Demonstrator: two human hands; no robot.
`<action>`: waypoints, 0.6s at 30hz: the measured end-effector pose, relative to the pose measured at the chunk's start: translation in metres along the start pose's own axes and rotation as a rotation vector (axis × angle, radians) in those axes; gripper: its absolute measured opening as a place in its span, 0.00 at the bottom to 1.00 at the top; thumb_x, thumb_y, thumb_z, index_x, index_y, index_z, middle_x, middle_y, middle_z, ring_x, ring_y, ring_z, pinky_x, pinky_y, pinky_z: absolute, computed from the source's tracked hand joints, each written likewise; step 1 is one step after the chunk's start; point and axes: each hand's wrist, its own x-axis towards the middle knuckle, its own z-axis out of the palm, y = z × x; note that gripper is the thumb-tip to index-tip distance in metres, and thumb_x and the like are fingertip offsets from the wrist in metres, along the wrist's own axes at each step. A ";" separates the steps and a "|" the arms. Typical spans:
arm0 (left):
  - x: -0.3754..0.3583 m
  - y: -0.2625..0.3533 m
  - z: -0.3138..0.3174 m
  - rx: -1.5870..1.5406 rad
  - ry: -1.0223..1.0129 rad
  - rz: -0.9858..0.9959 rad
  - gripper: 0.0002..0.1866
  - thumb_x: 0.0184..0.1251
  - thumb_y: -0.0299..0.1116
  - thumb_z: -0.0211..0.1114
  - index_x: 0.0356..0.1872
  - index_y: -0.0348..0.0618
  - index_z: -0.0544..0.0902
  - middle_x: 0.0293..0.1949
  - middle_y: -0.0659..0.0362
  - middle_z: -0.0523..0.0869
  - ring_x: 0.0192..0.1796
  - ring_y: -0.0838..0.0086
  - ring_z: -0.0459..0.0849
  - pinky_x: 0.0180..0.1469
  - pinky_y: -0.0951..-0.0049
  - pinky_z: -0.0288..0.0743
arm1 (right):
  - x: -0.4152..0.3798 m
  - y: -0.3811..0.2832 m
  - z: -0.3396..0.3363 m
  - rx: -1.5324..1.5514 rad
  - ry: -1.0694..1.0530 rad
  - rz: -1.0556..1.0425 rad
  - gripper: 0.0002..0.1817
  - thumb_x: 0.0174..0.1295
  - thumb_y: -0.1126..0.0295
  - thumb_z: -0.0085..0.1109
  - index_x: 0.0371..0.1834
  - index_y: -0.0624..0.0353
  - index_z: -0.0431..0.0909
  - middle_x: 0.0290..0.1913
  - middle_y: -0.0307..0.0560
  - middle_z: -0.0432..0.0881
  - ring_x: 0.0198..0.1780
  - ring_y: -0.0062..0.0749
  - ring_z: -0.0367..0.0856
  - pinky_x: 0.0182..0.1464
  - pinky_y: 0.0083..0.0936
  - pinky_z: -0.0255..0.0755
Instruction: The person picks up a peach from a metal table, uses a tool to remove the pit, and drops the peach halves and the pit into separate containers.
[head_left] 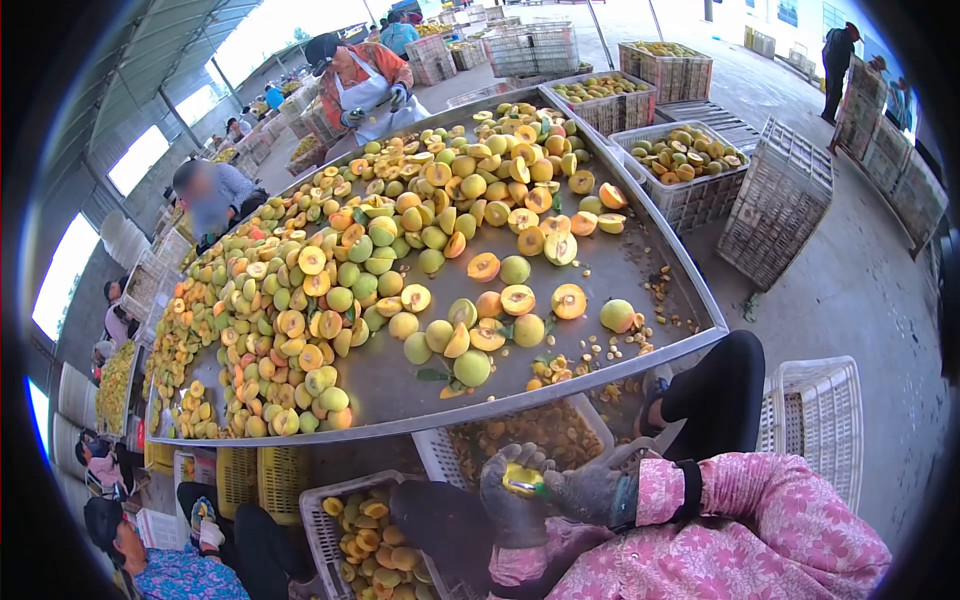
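My left hand (511,497), in a grey glove, is closed around a yellow-green piece of peach (522,480). My right hand (588,493), also gloved, has its fingers curled against the fruit. Something small and green shows between the two hands; what the right hand grips cannot be made out. Both hands are above my lap, in front of a white crate (598,422) with peach pieces and pits in it. Beyond it, a metal-topped table (560,375) bears a large heap of halved and whole peaches (380,235).
A crate of peach halves (318,500) stands at my left, near a seated person in a blue patterned top (190,574). An empty white crate (835,420) is at my right. Filled crates (690,190) line the table's far right side. A person in an apron (370,95) works across the table.
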 end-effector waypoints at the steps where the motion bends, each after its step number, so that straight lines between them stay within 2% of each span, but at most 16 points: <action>1: 0.000 0.000 0.001 0.000 0.001 -0.006 0.14 0.55 0.41 0.60 0.33 0.39 0.77 0.33 0.53 0.76 0.35 0.64 0.76 0.42 0.60 0.73 | 0.002 -0.001 0.000 -0.011 -0.037 0.053 0.14 0.67 0.62 0.46 0.45 0.63 0.72 0.33 0.52 0.80 0.30 0.40 0.81 0.34 0.30 0.76; 2: 0.000 -0.001 -0.003 0.001 0.002 -0.010 0.14 0.55 0.41 0.60 0.33 0.39 0.77 0.33 0.53 0.76 0.35 0.64 0.76 0.42 0.60 0.73 | -0.001 -0.002 0.001 -0.010 -0.036 0.057 0.14 0.67 0.62 0.46 0.45 0.63 0.72 0.33 0.52 0.80 0.30 0.40 0.81 0.34 0.30 0.76; 4: 0.005 -0.005 -0.013 -0.102 -0.008 -0.046 0.11 0.58 0.35 0.57 0.37 0.38 0.75 0.35 0.50 0.80 0.36 0.62 0.79 0.44 0.55 0.76 | -0.005 -0.016 -0.009 0.455 -0.060 0.225 0.15 0.69 0.61 0.44 0.46 0.62 0.72 0.33 0.47 0.78 0.32 0.32 0.78 0.36 0.26 0.75; 7: 0.010 -0.011 -0.023 -0.114 -0.039 -0.065 0.11 0.57 0.35 0.59 0.36 0.38 0.76 0.35 0.51 0.80 0.37 0.62 0.79 0.44 0.56 0.76 | -0.008 -0.058 -0.041 1.164 -0.086 0.469 0.17 0.71 0.59 0.40 0.47 0.61 0.72 0.33 0.39 0.76 0.34 0.21 0.74 0.40 0.19 0.74; 8: 0.010 -0.011 -0.021 -0.111 -0.038 -0.068 0.11 0.57 0.35 0.59 0.36 0.38 0.76 0.35 0.51 0.80 0.37 0.62 0.79 0.44 0.56 0.76 | -0.008 -0.069 -0.053 1.168 -0.083 0.470 0.17 0.71 0.59 0.40 0.47 0.61 0.72 0.33 0.39 0.76 0.34 0.21 0.74 0.40 0.19 0.74; 10: 0.010 -0.011 -0.016 -0.109 0.019 -0.027 0.12 0.58 0.35 0.60 0.36 0.37 0.76 0.36 0.50 0.80 0.37 0.63 0.79 0.44 0.57 0.76 | -0.005 -0.087 -0.075 0.177 -0.323 0.136 0.14 0.68 0.61 0.46 0.47 0.60 0.73 0.35 0.47 0.79 0.36 0.29 0.79 0.37 0.26 0.74; 14: 0.013 -0.002 -0.012 -0.113 -0.134 -0.066 0.12 0.60 0.35 0.59 0.37 0.37 0.76 0.37 0.50 0.80 0.38 0.64 0.79 0.44 0.58 0.76 | -0.004 -0.088 -0.077 0.114 -0.271 0.137 0.13 0.63 0.63 0.53 0.45 0.59 0.72 0.35 0.46 0.79 0.36 0.35 0.80 0.35 0.30 0.73; 16: 0.009 0.009 -0.006 0.127 0.010 0.172 0.12 0.62 0.36 0.59 0.40 0.36 0.76 0.38 0.50 0.80 0.39 0.64 0.79 0.45 0.57 0.76 | -0.004 -0.064 -0.064 0.356 -0.213 0.139 0.13 0.58 0.66 0.57 0.43 0.57 0.70 0.34 0.51 0.79 0.36 0.48 0.81 0.34 0.36 0.72; 17: 0.007 0.023 -0.009 0.113 -0.045 0.260 0.15 0.64 0.36 0.56 0.44 0.35 0.75 0.40 0.52 0.79 0.41 0.67 0.77 0.44 0.60 0.78 | -0.004 -0.075 -0.077 0.092 -0.077 0.080 0.12 0.59 0.64 0.57 0.41 0.57 0.69 0.33 0.50 0.78 0.36 0.48 0.80 0.35 0.37 0.71; 18: -0.002 0.037 -0.011 0.937 0.037 0.757 0.15 0.66 0.35 0.53 0.46 0.34 0.73 0.42 0.52 0.79 0.42 0.68 0.78 0.44 0.63 0.78 | -0.004 -0.082 -0.098 0.100 -0.009 0.067 0.13 0.60 0.62 0.56 0.41 0.58 0.69 0.32 0.50 0.77 0.36 0.47 0.79 0.36 0.39 0.70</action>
